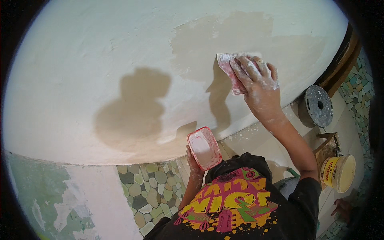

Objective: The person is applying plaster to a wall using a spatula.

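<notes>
A bent pinkish sheet (228,69), smeared white — gripped in the right hand (260,80) — is at the wall's (100,44) darker patch (200,46). The left hand (195,165) grasps a red-rimmed tub (205,149), hiding some lower edge; beyond it, a grey drum (319,106), yellow bucket (338,174).

The person (294,142) is wearing a black short-sleeved T-shirt (288,210). A bold print (236,200) in pink, yellow and green is spreading across its front, with yellow splatters (275,219) at one edge. White smears (250,66) are spotting the right grip (261,82).
</notes>
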A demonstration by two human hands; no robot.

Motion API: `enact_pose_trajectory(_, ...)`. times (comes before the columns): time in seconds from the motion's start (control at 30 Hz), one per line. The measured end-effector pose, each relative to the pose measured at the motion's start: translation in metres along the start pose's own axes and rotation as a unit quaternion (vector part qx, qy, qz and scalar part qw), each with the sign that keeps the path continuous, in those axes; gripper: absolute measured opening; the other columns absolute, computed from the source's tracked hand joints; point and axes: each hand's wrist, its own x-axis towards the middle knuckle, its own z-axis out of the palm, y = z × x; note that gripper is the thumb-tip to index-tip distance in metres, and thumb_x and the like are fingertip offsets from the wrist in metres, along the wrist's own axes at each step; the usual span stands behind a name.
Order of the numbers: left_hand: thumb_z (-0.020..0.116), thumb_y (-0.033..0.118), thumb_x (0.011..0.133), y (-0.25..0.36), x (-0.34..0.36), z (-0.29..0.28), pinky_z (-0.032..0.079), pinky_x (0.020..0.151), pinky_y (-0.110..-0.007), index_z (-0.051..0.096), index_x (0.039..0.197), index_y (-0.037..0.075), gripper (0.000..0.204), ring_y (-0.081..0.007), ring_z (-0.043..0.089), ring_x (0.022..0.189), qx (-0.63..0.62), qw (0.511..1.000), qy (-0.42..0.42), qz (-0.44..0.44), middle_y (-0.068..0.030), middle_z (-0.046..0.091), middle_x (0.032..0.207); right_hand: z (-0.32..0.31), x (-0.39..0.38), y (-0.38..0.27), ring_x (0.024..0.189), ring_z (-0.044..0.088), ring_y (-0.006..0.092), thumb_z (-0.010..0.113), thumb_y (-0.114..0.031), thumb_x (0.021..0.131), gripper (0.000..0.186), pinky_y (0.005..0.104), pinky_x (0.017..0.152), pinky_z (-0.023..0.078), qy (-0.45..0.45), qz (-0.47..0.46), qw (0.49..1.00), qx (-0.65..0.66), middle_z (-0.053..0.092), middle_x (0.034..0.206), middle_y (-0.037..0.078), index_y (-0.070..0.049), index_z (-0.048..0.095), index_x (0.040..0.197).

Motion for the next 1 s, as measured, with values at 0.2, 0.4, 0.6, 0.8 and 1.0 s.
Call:
enact_pose_trajectory(0.2, 0.041, 0.068, 0.099, -0.002, -0.007, 0.022, 0.048, 0.106, -0.055, 0.041, 0.151, 0.014, 0.075, -0.0346, 0.056, 0.127, -0.004, 0.998, -0.043, -0.038, -0.0135, 0.052, 0.146, -0.038, 0.037, 0.006, 0.119, 0.061, 0.0288, 0.073, -0.010, 0.077, 0.051, 0.0408, 0.099, 0.047, 0.090, 0.033, 0.955, 0.280, 0.066, 0.129, 0.007, -0.014, 0.070, 0.127)
enact_pose_trajectory(0.4, 0.042, 0.066, 0.098, -0.005, -0.014, 0.035, 0.053, 0.099, -0.056, 0.041, 0.150, 0.014, 0.073, -0.0352, 0.060, 0.123, -0.052, 0.995, -0.074, -0.051, -0.0137, 0.055, 0.142, 0.014, 0.074, -0.010, 0.133, 0.054, 0.0284, 0.067, -0.025, 0.081, 0.057, 0.0423, 0.111, 0.045, 0.219, -0.193, 0.942, 0.167, 0.056, 0.146, 0.006, -0.021, 0.062, 0.137)
enact_pose_trajectory(0.6, 0.044, 0.065, 0.098, -0.009, -0.021, 0.020, 0.054, 0.099, -0.056, 0.041, 0.150, 0.013, 0.073, -0.0361, 0.061, 0.121, -0.028, 0.998, -0.043, -0.018, -0.0140, 0.056, 0.141, 0.046, 0.017, -0.027, 0.135, 0.053, 0.0302, 0.067, -0.021, 0.083, 0.063, 0.0446, 0.116, 0.042, 0.109, -0.077, 0.948, 0.287, 0.052, 0.150, 0.006, -0.017, 0.055, 0.145)
enact_pose_trajectory(0.8, 0.043, 0.065, 0.098, -0.008, -0.014, 0.016, 0.054, 0.098, -0.057, 0.040, 0.150, 0.013, 0.074, -0.0368, 0.061, 0.121, -0.030, 0.999, -0.042, -0.009, -0.0146, 0.055, 0.140, 0.009, 0.014, -0.021, 0.130, 0.058, 0.0339, 0.074, -0.010, 0.079, 0.053, 0.0406, 0.107, 0.048, 0.135, 0.006, 0.868, 0.478, 0.061, 0.140, 0.011, -0.013, 0.067, 0.132)
enact_pose_trajectory(1.0, 0.038, 0.066, 0.100, -0.014, 0.003, 0.002, 0.053, 0.100, -0.057, 0.040, 0.150, 0.013, 0.072, -0.0361, 0.060, 0.121, 0.017, 0.999, -0.030, -0.033, -0.0149, 0.055, 0.141, 0.001, 0.059, -0.012, 0.122, 0.062, 0.0354, 0.073, -0.009, 0.081, 0.054, 0.0408, 0.099, 0.051, 0.288, -0.019, 0.925, 0.247, 0.064, 0.136, 0.015, -0.008, 0.065, 0.135)
